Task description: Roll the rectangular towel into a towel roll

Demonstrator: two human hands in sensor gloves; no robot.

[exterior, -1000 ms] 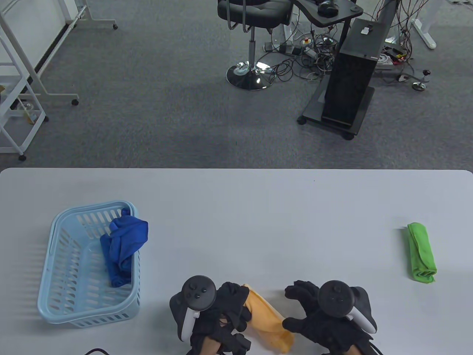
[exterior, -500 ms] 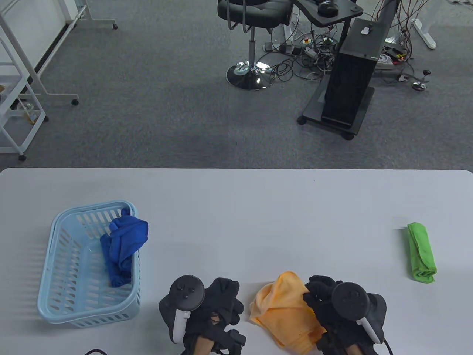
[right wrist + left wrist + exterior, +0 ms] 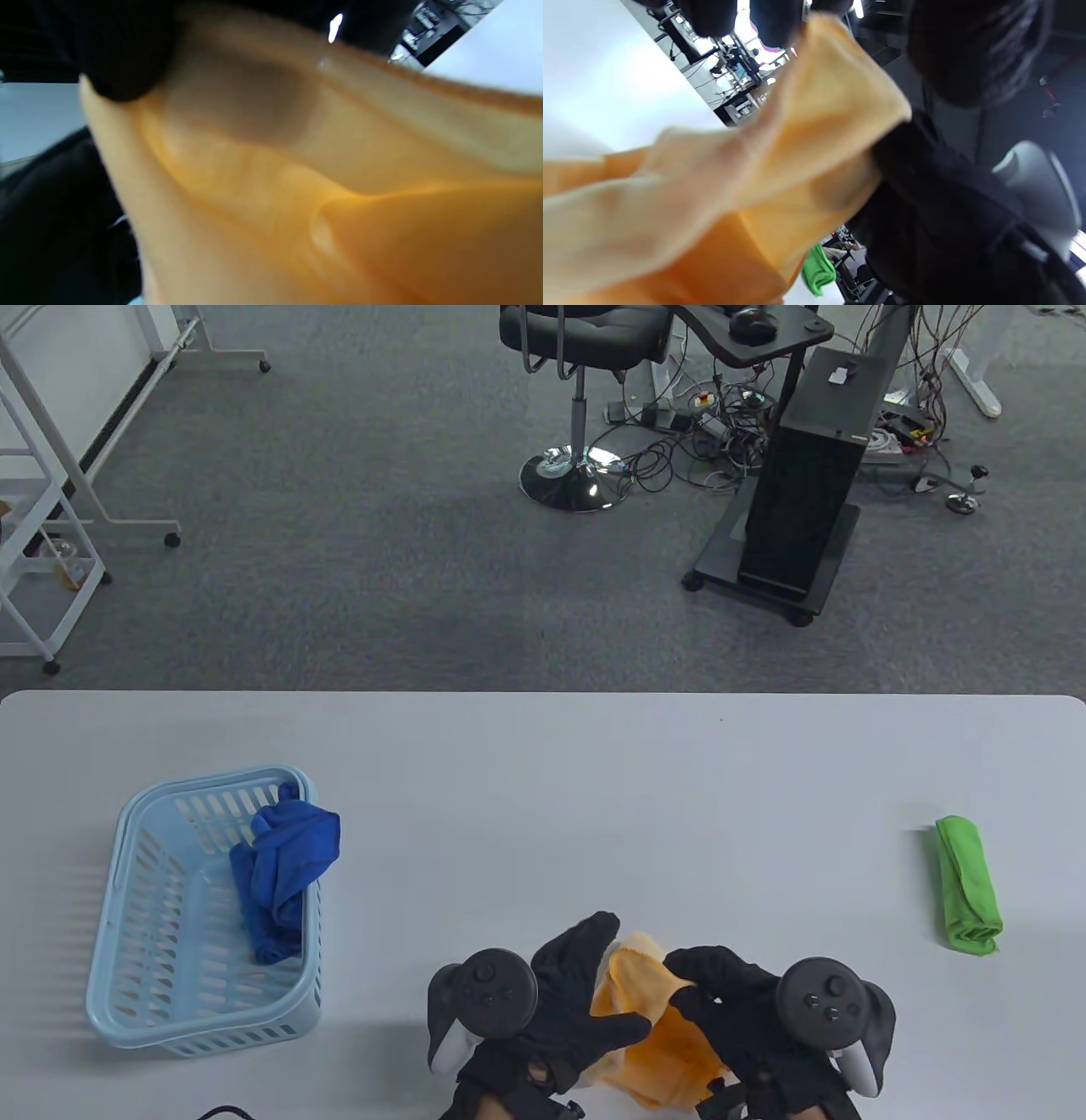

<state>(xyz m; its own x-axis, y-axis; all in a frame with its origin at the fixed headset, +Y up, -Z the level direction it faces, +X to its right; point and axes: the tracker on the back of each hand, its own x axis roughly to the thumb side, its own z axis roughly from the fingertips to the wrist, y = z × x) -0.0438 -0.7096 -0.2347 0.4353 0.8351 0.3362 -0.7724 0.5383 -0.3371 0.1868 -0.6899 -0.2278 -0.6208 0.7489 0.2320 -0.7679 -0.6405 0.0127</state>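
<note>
An orange towel (image 3: 657, 1031) hangs crumpled and lifted between my two hands at the table's near edge. My left hand (image 3: 594, 984) is spread wide, its straight fingers lying against the towel's left side and its thumb stretched under the cloth. My right hand (image 3: 704, 984) grips the towel's upper right part with curled fingers. In the left wrist view the orange towel (image 3: 712, 190) fills the frame with a corner pointing up toward my fingertips (image 3: 772, 17). The right wrist view shows the orange towel (image 3: 339, 190) very close, with a dark fingertip (image 3: 123, 63) pressed on it.
A light blue basket (image 3: 127, 831) stands at the left with a crumpled blue towel (image 3: 284, 865) draped over its right rim. A rolled green towel (image 3: 967, 886) lies at the far right, also seen as the green roll (image 3: 818, 271). A black cable (image 3: 221, 1111) pokes in at the bottom edge.
My left hand moved right and spread open against the orange towel. My right hand shifted slightly, keeping its hold, and the cloth bunched up between the hands.
</note>
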